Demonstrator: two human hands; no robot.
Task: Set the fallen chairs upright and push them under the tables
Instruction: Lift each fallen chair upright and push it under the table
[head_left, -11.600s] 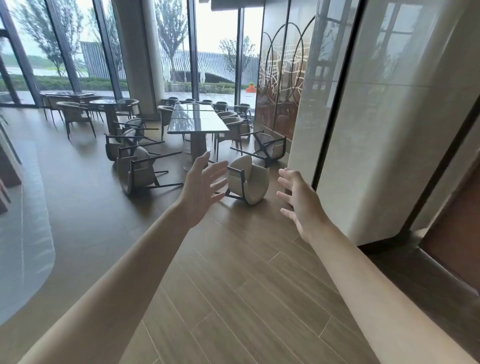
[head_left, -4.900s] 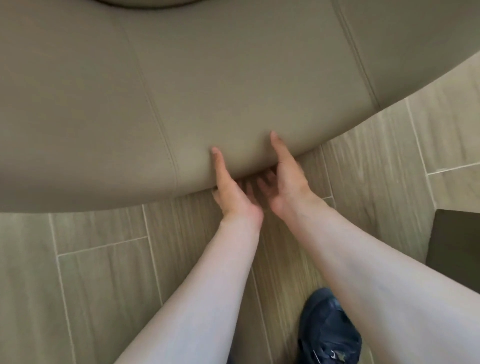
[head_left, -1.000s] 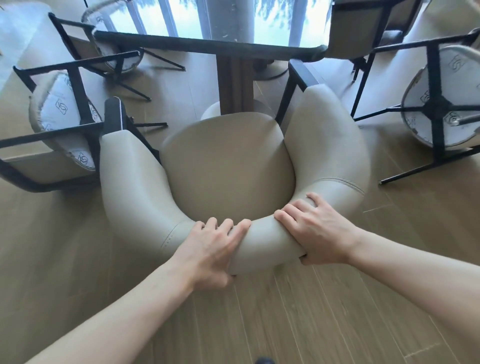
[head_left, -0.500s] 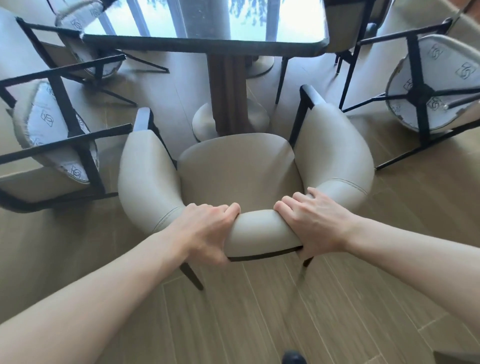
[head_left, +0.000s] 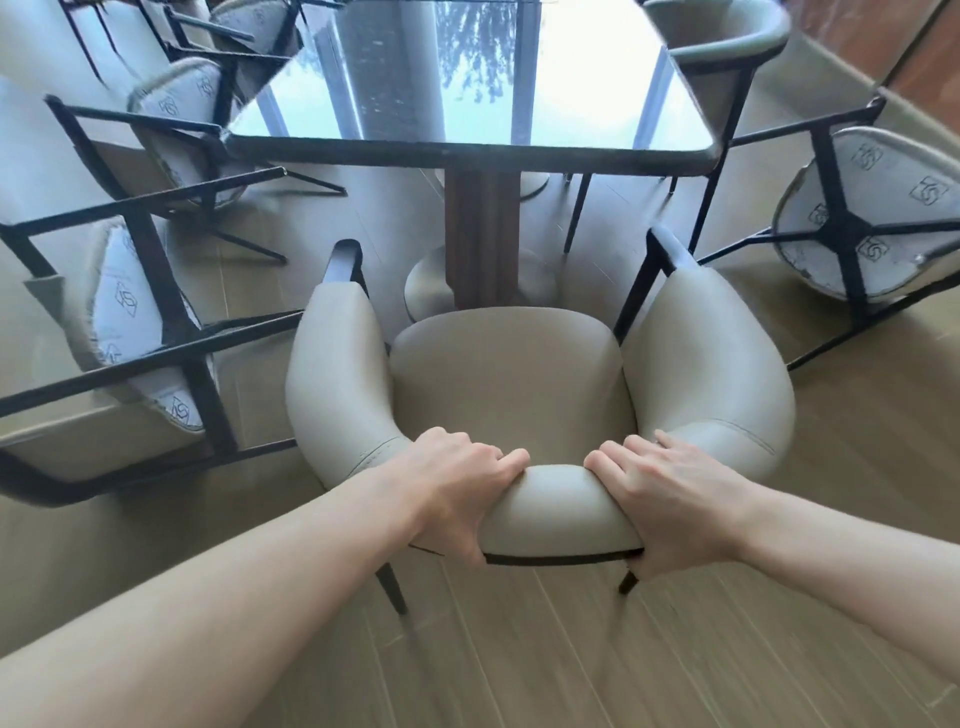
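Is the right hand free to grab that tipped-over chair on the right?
Probably not yet: the right hand grips the upright chair, as does the left hand. The fallen chair lies off to the side.

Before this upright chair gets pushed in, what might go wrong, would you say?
The beige chair faces the table pedestal head-on, so its seat may bump the base. Fallen chairs lie close on the left and right; their black legs might snag its arms. Both the left hand and right hand grip the backrest.
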